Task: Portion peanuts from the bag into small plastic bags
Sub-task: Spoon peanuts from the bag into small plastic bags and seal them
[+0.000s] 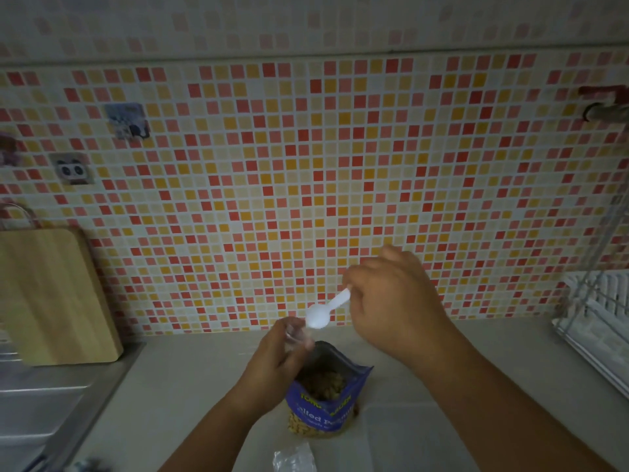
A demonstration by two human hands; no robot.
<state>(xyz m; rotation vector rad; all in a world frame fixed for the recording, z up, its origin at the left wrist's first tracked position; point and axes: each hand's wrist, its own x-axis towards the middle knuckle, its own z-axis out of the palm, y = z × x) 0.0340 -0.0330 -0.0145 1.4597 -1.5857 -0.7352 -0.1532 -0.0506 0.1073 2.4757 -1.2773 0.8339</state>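
Observation:
A blue bag of salted peanuts (326,400) stands open on the counter, peanuts showing in its mouth. My left hand (275,359) holds a small clear plastic bag (295,335) just above the peanut bag's left rim. My right hand (394,301) grips the handle of a white plastic spoon (323,313), whose bowl hangs beside the small bag's top. I cannot tell whether the spoon carries peanuts. More clear plastic (294,459) lies at the counter's near edge.
A wooden cutting board (54,294) leans against the tiled wall at the left, above a steel sink (37,410). A white dish rack (599,315) stands at the right. The grey counter (425,352) runs between them.

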